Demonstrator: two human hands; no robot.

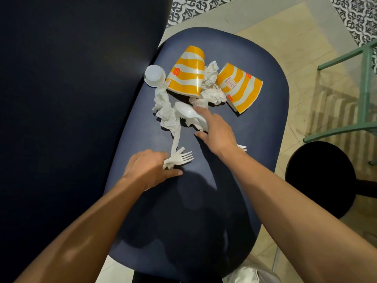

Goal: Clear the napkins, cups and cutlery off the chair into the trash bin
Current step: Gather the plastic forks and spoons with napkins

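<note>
The clearing has only just begun: everything is still on the dark navy padded chair seat (pixel 255 139), and the person is gathering the first pieces. The left hand (pixel 149 166) has its fingers curled round the handle of a white plastic fork (pixel 182 157) near the front of the litter, thumb lying flat on the seat. A twisted tail of the long crumpled white napkin (pixel 166 111) runs down to that same grip. The right hand (pixel 217 133) is spread wide and holds nothing. Its forefinger reaches towards the white plastic spoon (pixel 186 111), whose handle passes under the palm.

Next, I'd judge, the right hand needs to close on the spoon and the paper beneath it, lifting the loose pieces together.

Behind lie two orange-and-white striped paper cups, both tipped on their sides: the left striped cup (pixel 186 72) and the right striped cup (pixel 239 87), with a balled white napkin (pixel 212 86) wedged between them. A small white plastic pot (pixel 154 75) sits against the chair's dark backrest (pixel 71 99). The tines of a second white fork (pixel 242 148) peek out from under the right wrist, easily missed.

On the floor to the right stands a round black object (pixel 320 180), possibly the bin, though I cannot tell. A green metal frame (pixel 365 78) stands beyond it.
</note>
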